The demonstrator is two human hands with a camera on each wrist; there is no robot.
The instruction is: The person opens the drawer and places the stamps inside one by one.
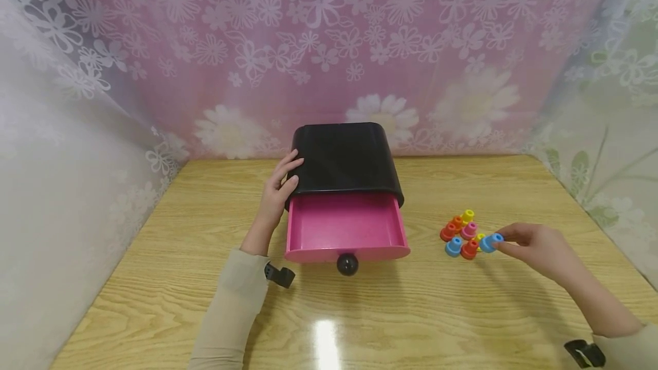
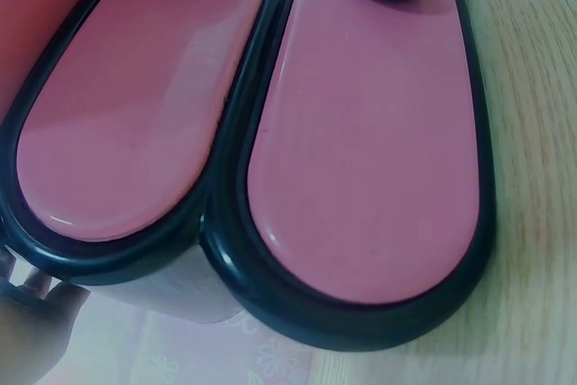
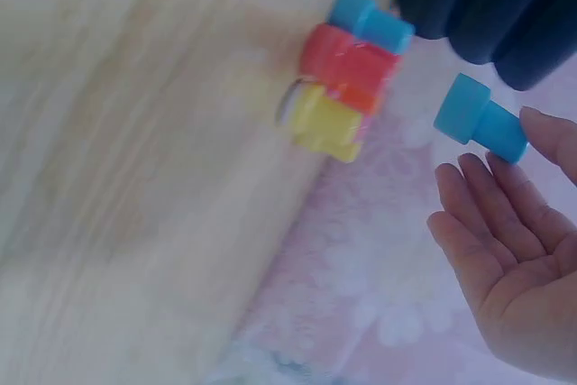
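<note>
While the wooden table (image 1: 205,278) carries everything, the biggest thing on it is the black drawer box (image 1: 345,159), standing against the flowered curtain at the back. Its pink drawer (image 1: 344,227) is pulled out toward the person, with a round black knob (image 1: 347,264) on the front panel.

From the head view, the left hand (image 1: 280,190) rests against the box's left side, fingers fairly straight and laid over the upper left edge, thumb at the side wall; it presses rather than clasps. The left wrist view shows only a sliver of that hand (image 2: 32,313) at the bottom left corner, and instead gives a close look at pink drawer fronts (image 2: 361,142) rimmed in black, which the head view does not show from that angle.

To the right of the drawer, well apart from it, lies a small cluster of coloured pegs (image 1: 462,233): red, orange, yellow, pink and blue.

At the cluster's right edge, the right hand (image 1: 534,250) pinches a blue peg (image 1: 490,242) at its fingertips. The right wrist view shows this blue peg (image 3: 478,119) held by its stem, flat end outward, with the remaining fingers (image 3: 491,214) loosely extended and the palm open; the stacked pegs (image 3: 347,74) lie just beside it.
</note>
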